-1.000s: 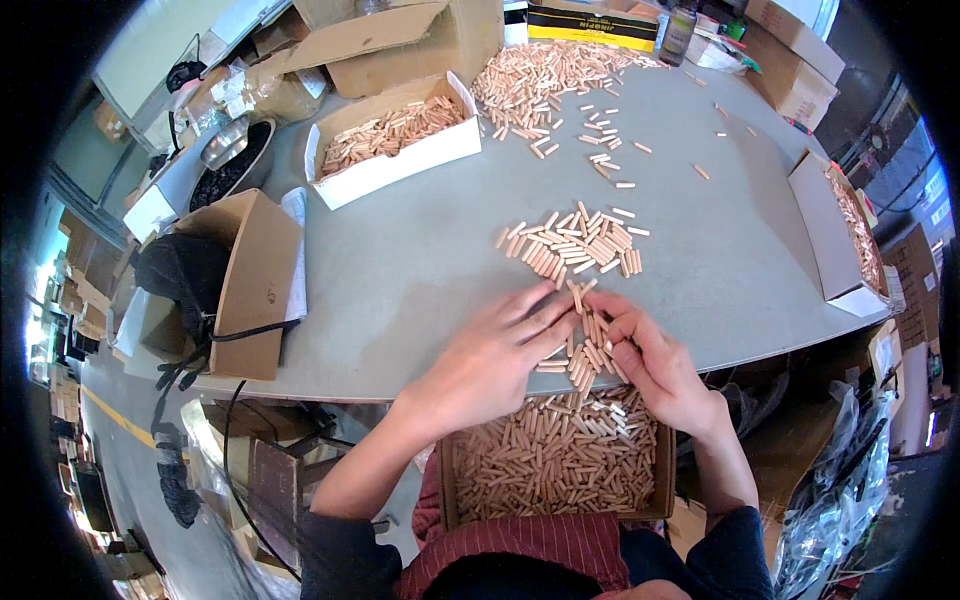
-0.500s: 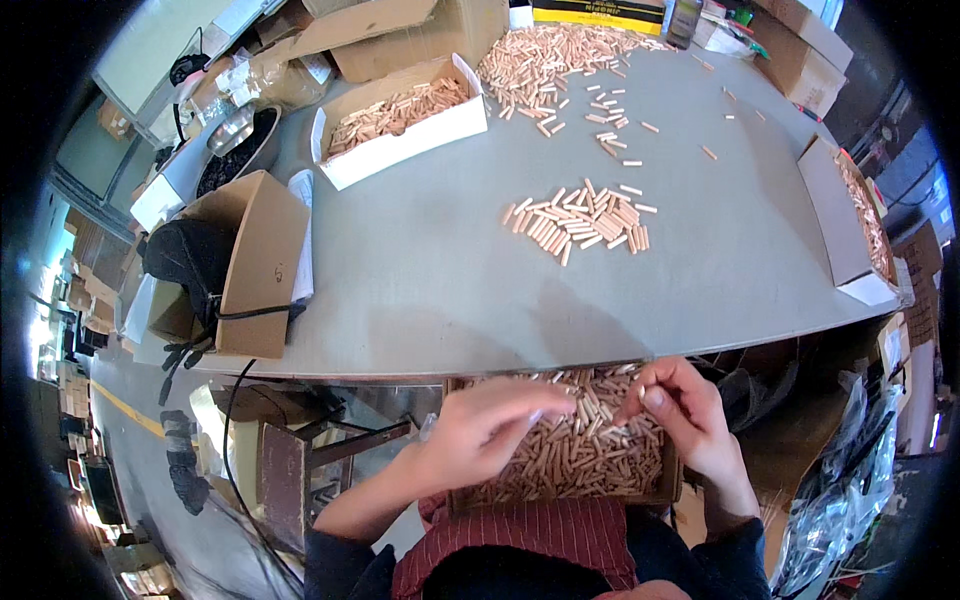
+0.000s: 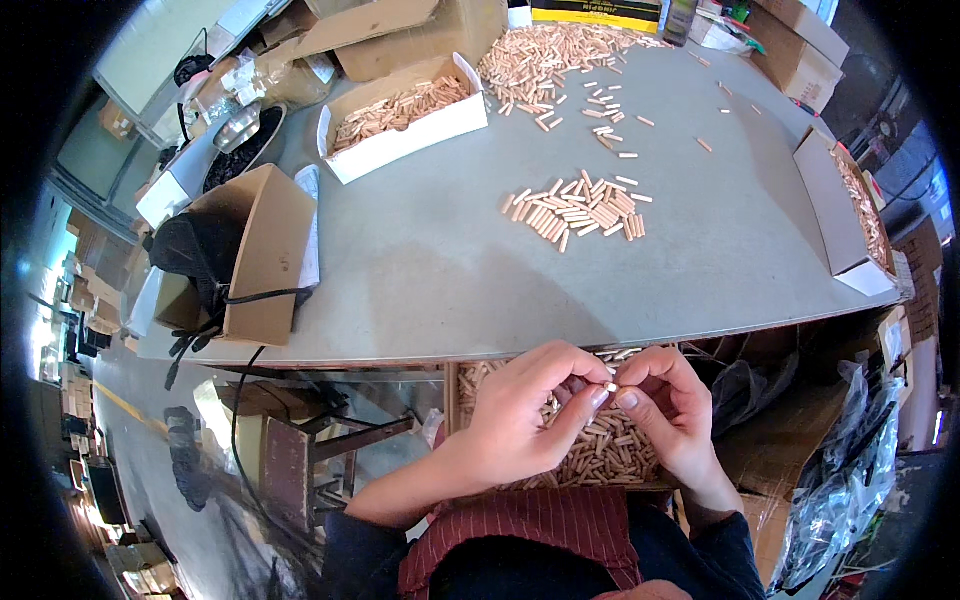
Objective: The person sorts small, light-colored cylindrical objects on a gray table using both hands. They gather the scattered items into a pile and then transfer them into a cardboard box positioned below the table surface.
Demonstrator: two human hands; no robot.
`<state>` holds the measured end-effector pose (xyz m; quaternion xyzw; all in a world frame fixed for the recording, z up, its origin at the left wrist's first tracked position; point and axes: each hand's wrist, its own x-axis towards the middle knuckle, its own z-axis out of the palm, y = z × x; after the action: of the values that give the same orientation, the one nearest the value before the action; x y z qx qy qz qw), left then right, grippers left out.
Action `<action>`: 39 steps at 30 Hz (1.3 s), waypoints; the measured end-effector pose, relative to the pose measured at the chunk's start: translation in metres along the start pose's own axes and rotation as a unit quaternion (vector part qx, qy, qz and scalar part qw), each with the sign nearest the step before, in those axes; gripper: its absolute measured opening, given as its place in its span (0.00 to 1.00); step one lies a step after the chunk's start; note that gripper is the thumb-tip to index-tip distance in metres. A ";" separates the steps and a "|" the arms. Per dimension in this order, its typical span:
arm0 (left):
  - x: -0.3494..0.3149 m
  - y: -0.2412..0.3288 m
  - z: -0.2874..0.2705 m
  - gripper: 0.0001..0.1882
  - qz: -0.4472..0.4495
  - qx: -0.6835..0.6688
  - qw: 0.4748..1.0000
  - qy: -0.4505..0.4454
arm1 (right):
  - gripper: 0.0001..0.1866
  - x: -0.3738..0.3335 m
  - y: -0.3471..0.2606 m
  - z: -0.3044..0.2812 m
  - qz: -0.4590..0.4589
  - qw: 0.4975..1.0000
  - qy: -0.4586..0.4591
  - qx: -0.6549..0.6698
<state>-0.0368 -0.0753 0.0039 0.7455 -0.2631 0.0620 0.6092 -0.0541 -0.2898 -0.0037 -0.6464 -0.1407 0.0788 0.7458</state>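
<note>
We noted left hand and right hand nearly closed, pinching one small pale cylindrical wooden dowel above the near brown cardboard box; we judged light, even fingertip pressure best.

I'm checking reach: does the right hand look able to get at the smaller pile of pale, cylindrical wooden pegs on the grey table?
Probably yes: nothing visible blocks the right hand from the pile, though it seems busy with one peg.
</note>
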 end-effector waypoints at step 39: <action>0.001 -0.009 0.012 0.12 0.084 0.020 0.995 0.041 | 0.07 -0.007 0.016 0.006 -0.069 0.993 0.020 -0.089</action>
<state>-0.0346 -0.0861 -0.0063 0.7297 -0.2985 0.1485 0.5970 -0.0615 -0.2837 -0.0197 -0.7002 -0.1765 0.0017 0.6918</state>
